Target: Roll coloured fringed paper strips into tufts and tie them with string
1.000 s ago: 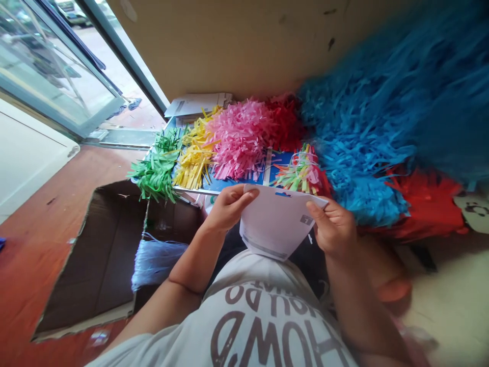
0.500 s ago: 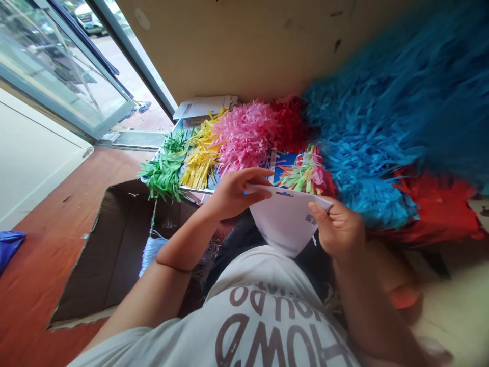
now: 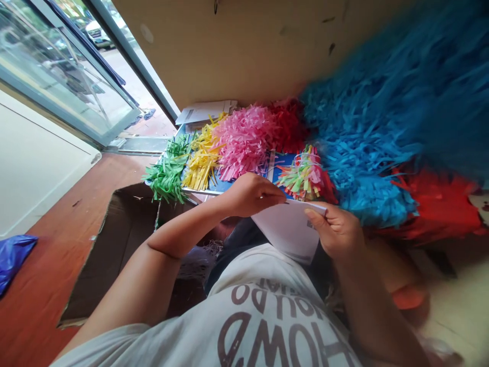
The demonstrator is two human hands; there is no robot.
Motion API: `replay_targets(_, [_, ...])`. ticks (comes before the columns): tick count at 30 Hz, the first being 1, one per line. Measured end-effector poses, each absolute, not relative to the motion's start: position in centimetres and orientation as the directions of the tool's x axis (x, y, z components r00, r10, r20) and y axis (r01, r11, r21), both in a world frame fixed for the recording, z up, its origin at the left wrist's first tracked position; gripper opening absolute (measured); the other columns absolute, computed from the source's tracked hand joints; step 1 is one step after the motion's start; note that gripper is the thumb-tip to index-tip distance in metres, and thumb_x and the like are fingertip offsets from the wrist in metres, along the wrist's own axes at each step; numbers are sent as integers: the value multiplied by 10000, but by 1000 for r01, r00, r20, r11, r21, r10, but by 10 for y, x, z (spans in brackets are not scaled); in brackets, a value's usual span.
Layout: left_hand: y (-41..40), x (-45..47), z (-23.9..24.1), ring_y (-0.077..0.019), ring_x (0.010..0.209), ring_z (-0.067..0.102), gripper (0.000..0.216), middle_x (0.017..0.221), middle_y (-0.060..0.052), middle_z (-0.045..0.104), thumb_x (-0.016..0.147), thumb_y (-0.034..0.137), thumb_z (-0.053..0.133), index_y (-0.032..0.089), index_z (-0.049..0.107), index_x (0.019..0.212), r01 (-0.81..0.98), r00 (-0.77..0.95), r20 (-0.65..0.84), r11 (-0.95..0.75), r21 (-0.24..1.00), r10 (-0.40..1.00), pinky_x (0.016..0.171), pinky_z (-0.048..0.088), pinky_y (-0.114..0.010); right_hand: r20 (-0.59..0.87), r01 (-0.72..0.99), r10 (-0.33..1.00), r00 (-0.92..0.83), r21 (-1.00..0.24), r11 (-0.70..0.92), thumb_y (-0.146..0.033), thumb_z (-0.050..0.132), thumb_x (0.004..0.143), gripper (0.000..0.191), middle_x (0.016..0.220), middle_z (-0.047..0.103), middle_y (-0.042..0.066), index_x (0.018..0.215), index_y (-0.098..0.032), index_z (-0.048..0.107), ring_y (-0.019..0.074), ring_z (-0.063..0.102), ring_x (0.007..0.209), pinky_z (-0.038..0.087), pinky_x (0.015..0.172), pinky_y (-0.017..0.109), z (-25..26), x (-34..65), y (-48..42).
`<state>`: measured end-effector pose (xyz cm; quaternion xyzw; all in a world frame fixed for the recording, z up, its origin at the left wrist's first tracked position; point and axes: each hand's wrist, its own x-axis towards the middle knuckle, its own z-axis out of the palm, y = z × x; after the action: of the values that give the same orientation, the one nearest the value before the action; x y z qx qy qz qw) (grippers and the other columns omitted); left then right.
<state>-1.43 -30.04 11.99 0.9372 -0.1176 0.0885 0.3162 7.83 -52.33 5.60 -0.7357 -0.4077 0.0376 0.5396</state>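
Observation:
A curved white printed sheet (image 3: 291, 230) hangs in front of my chest, held by both hands along its top edge. My left hand (image 3: 250, 194) is closed over the upper left part of the sheet, its fingers pinched along the edge. My right hand (image 3: 336, 230) grips the upper right corner, thumb on the printed face. Just beyond the sheet lies a bundle of mixed green, pink and orange paper fringe (image 3: 304, 176).
Green (image 3: 167, 173), yellow (image 3: 201, 162), pink (image 3: 244, 140) and red (image 3: 288, 125) paper fringe piles lie on a blue tray against the beige wall. A big blue fringe mass (image 3: 385, 127) fills the right. An open cardboard box (image 3: 114, 244) stands at left on the red floor.
My left hand has slid right along the sheet's top edge and closed over it. The sheet now shows narrower. The view shifted slightly right.

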Motion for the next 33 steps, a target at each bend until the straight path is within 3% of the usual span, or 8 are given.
replay_targets(4, [-302,-12,112,-163,721,697,272,831,-84,781,938,370,570,224,798,966,-368,921,310,-789,492,-236,696,491,-242,409,562,634,656,-826,-49,-396,608,900,260,684,698,1,966,-197,761,142,629,576,500,560,235,54,82,-531])
replay_targets(9, [-302,-15,117,-149,729,704,215,874,-61,785,924,348,613,233,792,955,-328,944,164,-760,561,-287,673,467,-212,455,590,620,639,-807,-16,-374,616,896,226,756,734,16,928,-207,765,157,663,625,529,610,253,49,81,-532])
replay_targets(11, [-304,-17,119,-148,715,699,223,861,-62,781,926,345,603,221,786,958,-314,947,124,-786,533,-295,653,456,-211,430,574,628,648,-818,-33,-381,614,896,230,760,737,20,919,-209,765,163,668,635,537,619,261,48,81,-531])
replay_targets(17, [-323,-26,115,-139,622,649,286,717,-56,730,966,307,512,180,763,912,-320,917,330,-906,277,-223,585,410,-234,342,401,622,704,-915,48,-422,653,879,261,923,771,47,989,-214,764,197,722,785,565,676,274,53,76,-531])
replay_targets(21, [-332,-33,116,-124,591,631,282,675,-42,708,976,286,506,171,748,889,-351,884,392,-915,199,-254,563,407,-229,319,373,614,722,-927,43,-381,625,910,236,1017,773,57,999,-221,774,232,729,932,580,792,321,55,73,-535])
replay_targets(26, [-333,-35,119,-116,608,643,261,699,-40,721,977,260,509,166,744,916,-375,881,384,-902,213,-276,572,430,-217,333,324,670,664,-935,143,-311,610,926,215,1084,761,36,1064,-263,767,243,711,1054,555,940,358,53,75,-537])
replay_targets(33, [-327,-31,120,-115,653,681,309,786,-39,754,1001,309,475,177,748,941,-368,922,242,-877,309,-302,606,472,-198,340,322,670,660,-934,157,-314,607,931,202,999,778,3,1020,-283,786,219,704,1072,539,926,302,60,72,-538])
